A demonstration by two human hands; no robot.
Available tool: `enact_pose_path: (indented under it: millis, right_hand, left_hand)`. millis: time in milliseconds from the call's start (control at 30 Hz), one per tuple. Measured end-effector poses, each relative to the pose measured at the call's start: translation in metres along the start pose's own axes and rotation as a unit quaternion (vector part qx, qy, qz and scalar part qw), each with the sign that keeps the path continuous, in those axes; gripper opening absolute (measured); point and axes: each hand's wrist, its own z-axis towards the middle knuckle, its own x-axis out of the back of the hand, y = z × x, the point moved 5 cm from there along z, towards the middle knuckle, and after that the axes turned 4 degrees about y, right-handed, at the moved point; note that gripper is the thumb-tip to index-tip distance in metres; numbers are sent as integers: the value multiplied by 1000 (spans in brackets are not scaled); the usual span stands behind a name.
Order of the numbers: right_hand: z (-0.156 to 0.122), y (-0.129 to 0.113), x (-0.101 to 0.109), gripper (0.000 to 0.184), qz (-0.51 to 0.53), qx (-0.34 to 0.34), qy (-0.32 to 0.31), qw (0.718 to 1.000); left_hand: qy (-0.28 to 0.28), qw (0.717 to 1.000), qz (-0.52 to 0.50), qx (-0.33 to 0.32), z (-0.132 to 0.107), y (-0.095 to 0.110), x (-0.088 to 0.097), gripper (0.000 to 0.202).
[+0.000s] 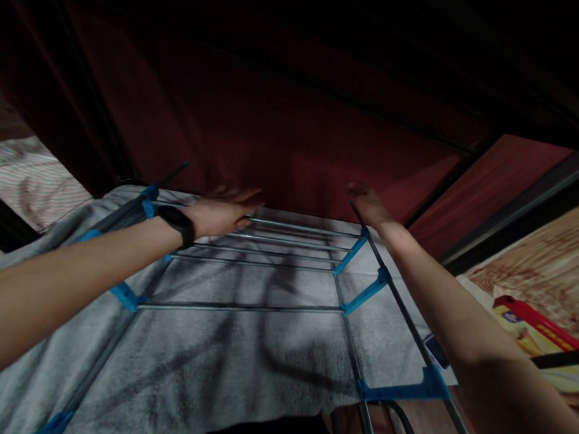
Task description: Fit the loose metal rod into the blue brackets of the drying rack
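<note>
A rack of thin metal tubes with blue plastic brackets stands in front of me. My left hand, with a dark band at the wrist, reaches over the rack's far crossbars. Its fingers are stretched out and apart; whether they touch a bar I cannot tell. Beyond the right side, my right hand is close to the bare upper end of an upright tube. Its fingers are dim and blurred, so their grip does not show.
Grey cloth lies under the rack. A dark red panel rises just behind it. To the right are a red and yellow box, a dark phone-like object and a wood-grain surface. Striped fabric lies at the left.
</note>
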Motion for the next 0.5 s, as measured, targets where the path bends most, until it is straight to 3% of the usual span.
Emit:
enact_pose_path:
  millis: [133, 200, 300, 400, 500]
  right_hand:
    - [0, -38, -56, 20, 21, 14, 14, 1000]
    - [-17, -50, -81, 22, 37, 36, 33, 998]
    - [-65, -54, -112, 25, 61, 61, 39, 996]
    - [-127, -43, -124, 32, 39, 96, 56, 993]
    - [-181, -23, -123, 36, 11, 125, 53, 991]
  left_hand:
    - [45, 999, 27, -2, 0, 50, -29, 55]
    - [95, 995, 29, -10, -15, 75, -46, 55]
    - [130, 991, 9, -1, -57, 102, -81, 52]
    - [116, 992, -20, 33, -106, 108, -118, 48]
    - [130, 980, -81, 123, -151, 85, -140, 44]
